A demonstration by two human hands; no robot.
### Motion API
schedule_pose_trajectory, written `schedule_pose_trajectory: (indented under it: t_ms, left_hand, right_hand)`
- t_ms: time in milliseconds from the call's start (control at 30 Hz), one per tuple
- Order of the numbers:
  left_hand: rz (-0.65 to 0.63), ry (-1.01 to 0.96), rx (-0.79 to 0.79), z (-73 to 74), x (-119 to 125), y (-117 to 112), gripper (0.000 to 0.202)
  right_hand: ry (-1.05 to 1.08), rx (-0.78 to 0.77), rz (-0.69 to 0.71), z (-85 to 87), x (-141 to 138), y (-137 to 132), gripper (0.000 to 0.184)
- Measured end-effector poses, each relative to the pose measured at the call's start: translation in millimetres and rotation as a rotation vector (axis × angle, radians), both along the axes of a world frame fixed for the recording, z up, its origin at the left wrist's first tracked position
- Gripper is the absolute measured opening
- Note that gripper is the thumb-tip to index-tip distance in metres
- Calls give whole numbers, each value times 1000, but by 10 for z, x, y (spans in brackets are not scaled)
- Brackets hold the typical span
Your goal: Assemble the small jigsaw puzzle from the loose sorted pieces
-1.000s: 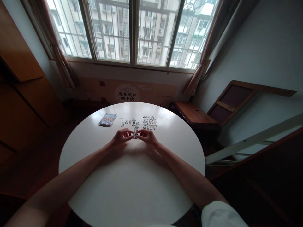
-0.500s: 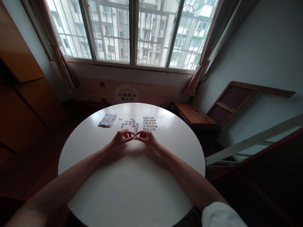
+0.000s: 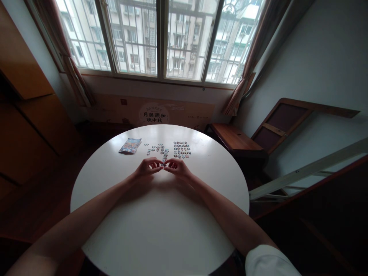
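Observation:
My left hand and my right hand meet over the white round table, thumbs and fingers pinched towards each other. Between their fingertips is a small jigsaw puzzle piece, partly covered by the fingers. Just beyond it, a narrow strip of puzzle pieces lies on the table. Loose pieces are scattered ahead of my left hand. Ahead of my right hand, several more pieces lie in neat rows.
A colourful printed packet lies at the table's far left. Behind the table, a printed board leans below the barred window. A wooden bench stands beyond the table to the right, and a pale metal frame slants at the right.
My two hands have drawn slightly closer together at the fingertips, covering more of the piece between them. The other pieces and the packet stay where they were.

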State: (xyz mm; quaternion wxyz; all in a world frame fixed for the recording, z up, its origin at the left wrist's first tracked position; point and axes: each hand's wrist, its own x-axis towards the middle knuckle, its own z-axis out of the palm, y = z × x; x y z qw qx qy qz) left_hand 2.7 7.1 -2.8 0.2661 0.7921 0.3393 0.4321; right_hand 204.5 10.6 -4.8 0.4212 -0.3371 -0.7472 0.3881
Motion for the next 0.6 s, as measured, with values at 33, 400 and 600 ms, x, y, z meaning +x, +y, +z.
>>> schedule_pose_trajectory:
  t_ms: [33,400,600]
  left_hand:
    - [-1,-1,-7,6,1,-5,24]
    - [-11,-6,-63,67,17,-67,29]
    - [-19,0,-40,14,-5,-16,29]
  right_hand:
    - [-2,3,2,1,0,-3,36]
    - [-12,22,3,28,4,-25,35]
    - [-29,37,-4,20,6,-25,33]
